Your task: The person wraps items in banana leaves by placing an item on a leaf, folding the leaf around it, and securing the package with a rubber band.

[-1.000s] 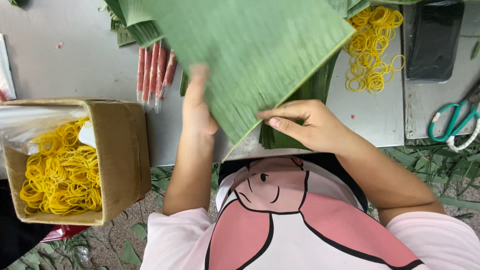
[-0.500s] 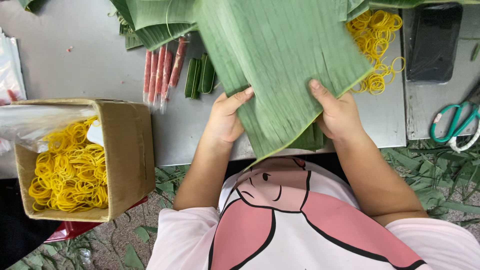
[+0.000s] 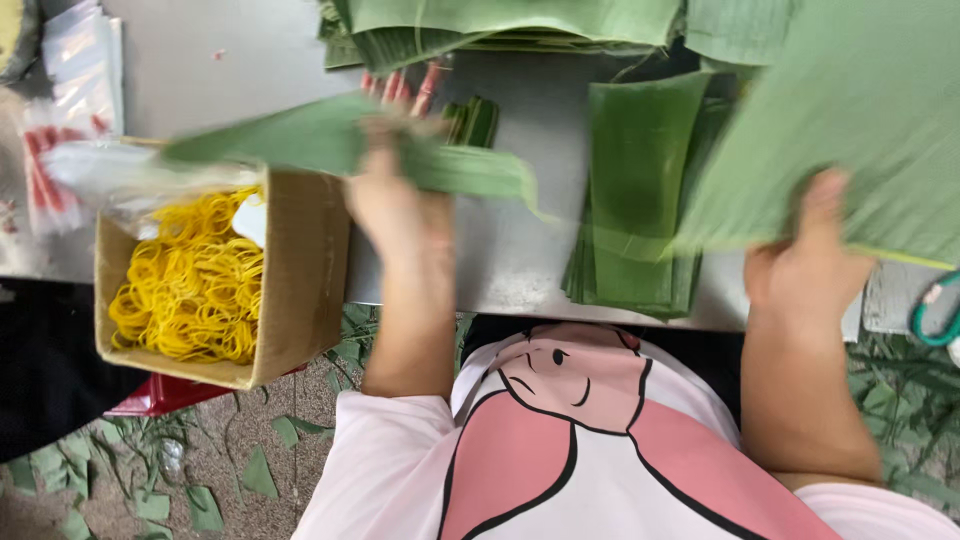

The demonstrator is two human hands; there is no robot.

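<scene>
My left hand grips a narrow strip of green banana leaf, blurred, stretching left over the cardboard box. My right hand holds a large banana leaf piece lifted at the right. Between my hands a stack of cut rectangular leaf pieces lies on the grey table. The box holds several yellow rubber bands.
More banana leaves are piled at the table's far edge. Red sticks and a small green bundle lie behind my left hand. Green-handled scissors sit at the right edge. Leaf scraps litter the floor.
The single large leaf under both hands has come apart. My left hand has swung a narrow strip to the left, my right hand has lifted the big piece to the right, uncovering the stack.
</scene>
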